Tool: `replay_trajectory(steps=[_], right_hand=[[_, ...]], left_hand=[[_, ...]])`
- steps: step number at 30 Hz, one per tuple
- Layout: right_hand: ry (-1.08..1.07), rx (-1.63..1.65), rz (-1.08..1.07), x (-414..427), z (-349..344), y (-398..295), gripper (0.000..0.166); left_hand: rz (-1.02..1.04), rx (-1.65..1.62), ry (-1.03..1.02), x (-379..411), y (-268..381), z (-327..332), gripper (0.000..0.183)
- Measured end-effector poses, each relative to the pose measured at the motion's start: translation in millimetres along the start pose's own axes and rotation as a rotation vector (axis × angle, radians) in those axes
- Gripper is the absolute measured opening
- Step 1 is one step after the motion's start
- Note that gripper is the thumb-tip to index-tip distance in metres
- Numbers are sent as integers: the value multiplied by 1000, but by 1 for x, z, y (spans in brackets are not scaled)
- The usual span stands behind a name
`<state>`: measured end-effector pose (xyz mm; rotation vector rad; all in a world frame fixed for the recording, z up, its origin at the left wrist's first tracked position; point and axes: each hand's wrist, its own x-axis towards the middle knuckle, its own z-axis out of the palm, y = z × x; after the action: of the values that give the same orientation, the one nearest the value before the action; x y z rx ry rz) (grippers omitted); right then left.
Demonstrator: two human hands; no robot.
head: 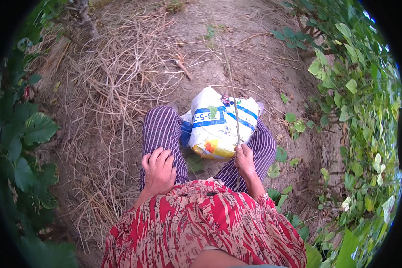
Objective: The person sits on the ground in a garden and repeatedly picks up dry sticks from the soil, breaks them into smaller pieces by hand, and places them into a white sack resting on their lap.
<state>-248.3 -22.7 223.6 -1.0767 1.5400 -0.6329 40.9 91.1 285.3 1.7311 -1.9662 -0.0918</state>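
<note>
My right hand (244,159) grips the near end of a long thin stick (232,83), which points away from me over a white plastic sack (204,100). Blue stripes, printed writing and a yellow patch mark the sack, which sits between my knees. A small green leaf (213,112) lies on it. On the thigh of my striped trousers (162,127) rests my left hand (159,171), fingers spread and holding nothing. What the sack contains is hidden.
Dry stems (120,77) litter the bare soil (207,73) on the left and ahead. Leafy bushes (365,110) line the right side, and broad-leaved plants (23,140) the left. A woody trunk (87,20) stands at the upper left.
</note>
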Motion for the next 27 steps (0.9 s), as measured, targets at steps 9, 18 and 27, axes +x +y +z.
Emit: replay_trajectory(steps=[9, 18, 27], right_hand=[[-179, 499, 344, -34, 43, 19, 20], [12, 286, -32, 43, 51, -27, 24], [-50, -501, -538, 123, 65, -75, 42]], left_hand=[[-2, 5, 4, -4, 0, -8, 35], [-12, -48, 53, -14, -8, -8, 36], [-537, -327, 467, -21, -112, -3, 26]])
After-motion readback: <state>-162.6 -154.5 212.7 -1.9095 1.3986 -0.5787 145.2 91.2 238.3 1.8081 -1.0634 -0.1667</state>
